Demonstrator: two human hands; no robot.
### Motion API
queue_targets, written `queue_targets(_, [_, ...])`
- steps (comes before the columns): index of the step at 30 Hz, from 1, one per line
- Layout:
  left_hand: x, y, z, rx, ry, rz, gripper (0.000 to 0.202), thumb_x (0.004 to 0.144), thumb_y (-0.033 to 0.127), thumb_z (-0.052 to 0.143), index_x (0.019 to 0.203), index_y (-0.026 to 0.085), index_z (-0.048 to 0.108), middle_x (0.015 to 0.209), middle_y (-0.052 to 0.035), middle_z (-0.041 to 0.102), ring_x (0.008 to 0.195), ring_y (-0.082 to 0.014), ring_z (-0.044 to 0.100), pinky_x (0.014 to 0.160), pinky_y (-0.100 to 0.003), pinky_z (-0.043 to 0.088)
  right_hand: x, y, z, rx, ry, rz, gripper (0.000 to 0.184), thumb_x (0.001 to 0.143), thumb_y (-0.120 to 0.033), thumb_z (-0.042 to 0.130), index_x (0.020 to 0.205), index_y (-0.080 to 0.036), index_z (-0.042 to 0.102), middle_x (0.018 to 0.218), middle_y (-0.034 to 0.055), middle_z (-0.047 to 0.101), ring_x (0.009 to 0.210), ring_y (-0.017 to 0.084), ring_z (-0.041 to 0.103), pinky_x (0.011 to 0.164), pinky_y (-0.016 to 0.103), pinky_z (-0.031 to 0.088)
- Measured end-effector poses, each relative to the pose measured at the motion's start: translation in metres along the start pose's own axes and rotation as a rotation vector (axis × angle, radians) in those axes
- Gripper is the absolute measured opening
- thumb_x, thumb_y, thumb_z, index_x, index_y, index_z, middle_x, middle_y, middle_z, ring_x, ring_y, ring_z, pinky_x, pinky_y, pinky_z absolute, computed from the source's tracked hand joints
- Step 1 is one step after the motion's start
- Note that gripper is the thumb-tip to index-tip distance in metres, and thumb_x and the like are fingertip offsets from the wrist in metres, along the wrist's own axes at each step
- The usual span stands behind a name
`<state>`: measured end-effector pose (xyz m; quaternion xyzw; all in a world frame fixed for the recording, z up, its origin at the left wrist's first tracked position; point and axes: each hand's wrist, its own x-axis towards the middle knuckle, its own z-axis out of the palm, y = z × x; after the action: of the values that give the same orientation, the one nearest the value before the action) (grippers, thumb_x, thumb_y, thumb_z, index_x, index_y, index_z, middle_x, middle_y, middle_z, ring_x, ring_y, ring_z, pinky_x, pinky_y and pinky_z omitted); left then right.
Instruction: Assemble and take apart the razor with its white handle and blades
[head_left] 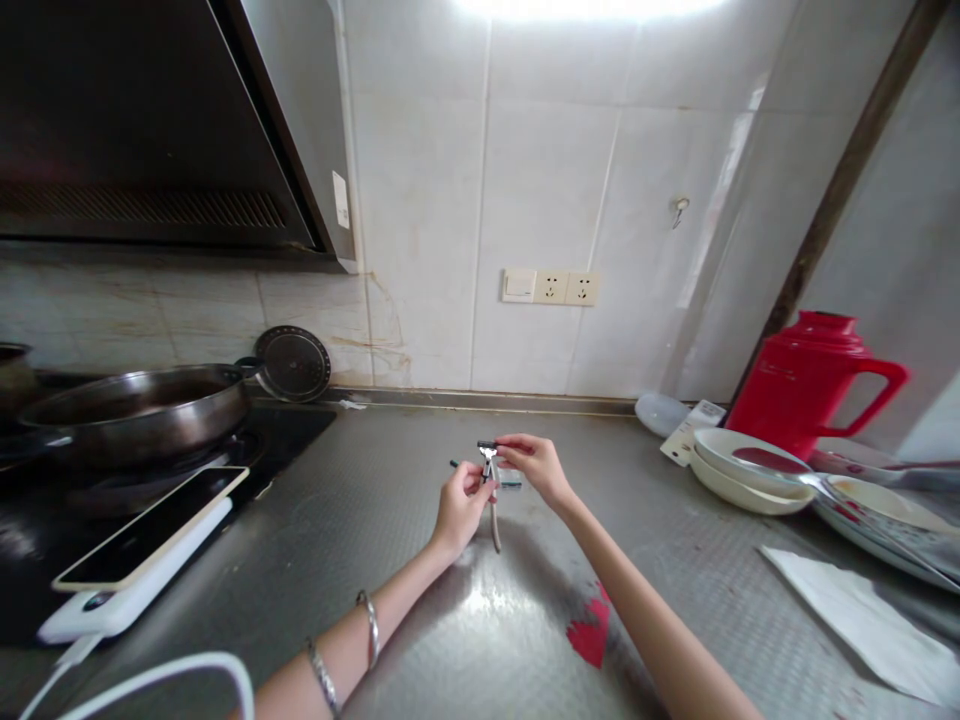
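Both my hands meet over the middle of the steel counter (420, 620). They hold a small metal razor (492, 500), its handle hanging down toward the counter. My left hand (459, 508) is closed in a pinch on the razor's upper handle. My right hand (534, 468) pinches the razor's head from the right. A thin dark piece (512, 485) sticks out sideways near the head; I cannot make out what it is.
A wok (135, 408) sits on the black stove at left. A phone on a white power bank (142, 555) lies at the stove's edge. Stacked plates (739, 470), a red thermos jug (810, 380) and a paper sheet (862, 620) are at right. A red mark (589, 630) shows on the counter.
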<state>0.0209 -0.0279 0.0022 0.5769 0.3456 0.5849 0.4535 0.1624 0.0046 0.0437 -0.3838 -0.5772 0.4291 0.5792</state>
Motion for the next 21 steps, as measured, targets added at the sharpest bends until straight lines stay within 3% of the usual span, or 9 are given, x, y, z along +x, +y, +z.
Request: queue_targets(21, [0.001,0.0,-0.002,-0.019,-0.021,-0.019,0.024,0.072,0.034,0.064,0.079,0.017,0.049,0.071,-0.0006,0.063,0.059,-0.0143,0.062,0.057,-0.025,0.048,-0.005,-0.011,-0.001,0.041,-0.069,0.052,0.029,0.057,-0.034,0.073,0.08,-0.016,0.072,0.08,0.0059,0.071,0.076,0.02,0.065,0.071,0.034,0.054])
